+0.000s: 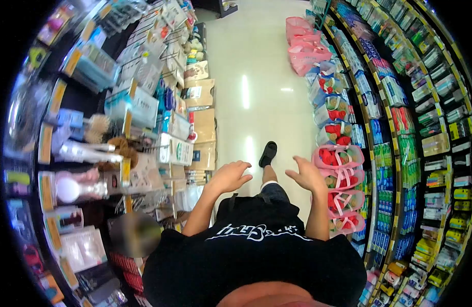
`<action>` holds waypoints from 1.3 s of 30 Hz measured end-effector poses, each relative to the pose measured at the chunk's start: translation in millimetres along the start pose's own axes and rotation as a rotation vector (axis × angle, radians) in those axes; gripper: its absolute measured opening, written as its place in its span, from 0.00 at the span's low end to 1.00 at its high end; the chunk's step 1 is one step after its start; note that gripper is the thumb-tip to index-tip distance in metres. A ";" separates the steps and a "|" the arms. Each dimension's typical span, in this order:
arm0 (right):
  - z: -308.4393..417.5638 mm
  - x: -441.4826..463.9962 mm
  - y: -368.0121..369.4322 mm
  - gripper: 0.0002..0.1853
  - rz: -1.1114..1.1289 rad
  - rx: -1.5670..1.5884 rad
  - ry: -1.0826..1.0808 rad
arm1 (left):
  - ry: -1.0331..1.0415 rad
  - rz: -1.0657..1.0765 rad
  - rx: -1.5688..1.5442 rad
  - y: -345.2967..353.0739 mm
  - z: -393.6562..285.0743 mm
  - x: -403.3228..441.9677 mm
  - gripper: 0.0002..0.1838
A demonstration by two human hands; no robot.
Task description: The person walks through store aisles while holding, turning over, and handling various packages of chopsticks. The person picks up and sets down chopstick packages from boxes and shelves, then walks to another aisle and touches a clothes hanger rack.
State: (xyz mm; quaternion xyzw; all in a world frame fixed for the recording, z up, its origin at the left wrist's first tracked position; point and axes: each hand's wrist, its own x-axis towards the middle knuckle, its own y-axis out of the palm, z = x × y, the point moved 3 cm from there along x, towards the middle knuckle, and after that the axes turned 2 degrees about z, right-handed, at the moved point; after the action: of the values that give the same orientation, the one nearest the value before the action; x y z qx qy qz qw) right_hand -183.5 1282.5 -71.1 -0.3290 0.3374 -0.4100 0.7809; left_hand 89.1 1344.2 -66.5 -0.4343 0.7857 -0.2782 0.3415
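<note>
Both of my hands are raised in front of my black shirt, over the shop aisle. My left hand point(230, 177) is on the left side of the view, its fingers apart and nothing in it; packaged goods on the left shelves are nearest to it. On the right side, my right hand point(305, 175) has its fingers spread and holds nothing. It is close to a pink bag point(338, 156) with red items inside, though I cannot tell whether they touch. Below and between the hands, a foot in a black sandal point(268, 153) is on the floor.
A pale shiny floor point(246, 46) runs ahead between shelves. Cardboard boxes point(204, 126) line the lower left shelf. Pink bags point(307, 53) and clear bags point(330, 110) stand along the right shelf. Toothbrush packs point(384, 153) fill the right shelves.
</note>
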 end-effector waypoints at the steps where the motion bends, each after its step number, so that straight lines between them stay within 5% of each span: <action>1: -20.4 19.5 -2.9 0.33 0.129 -0.043 0.059 | -0.017 0.039 0.019 -8.4 0.8 24.8 0.23; 8: -77.0 190.7 -105.5 0.36 0.233 -0.110 0.121 | -0.119 0.088 0.221 -106.8 13.2 204.5 0.26; 14: -46.6 326.6 -235.8 0.31 -0.070 -0.129 -0.135 | -0.104 -0.141 0.311 -221.4 -4.7 333.6 0.25; 19: -55.3 411.3 -258.5 0.26 -0.312 0.084 -0.490 | -0.145 -0.070 0.180 -256.6 29.3 417.5 0.27; 23: -83.4 490.3 -265.4 0.27 0.229 0.049 -0.207 | -0.297 0.078 0.235 -260.9 95.8 491.3 0.29; 29: -128.2 633.5 -330.4 0.28 0.165 -0.085 -0.124 | -0.400 0.247 0.289 -317.3 162.7 642.6 0.31; 32: -131.0 697.5 -387.3 0.27 0.172 -0.162 -0.023 | -0.274 0.146 0.346 -383.1 162.9 729.2 0.28; 34: -138.4 745.1 -422.9 0.27 0.099 -0.193 -0.051 | -0.097 -0.107 0.317 -437.1 147.4 781.4 0.26; 39: -135.3 850.6 -469.0 0.29 0.022 -0.145 -0.009 | 0.028 -0.112 0.262 -540.4 119.2 868.5 0.26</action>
State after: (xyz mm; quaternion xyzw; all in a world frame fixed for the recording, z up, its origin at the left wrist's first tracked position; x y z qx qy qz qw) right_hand -116.6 307.1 5.7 -0.3831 0.3662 -0.3745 0.7609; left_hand 109.7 316.8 0.9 -0.4254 0.7219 -0.4031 0.3680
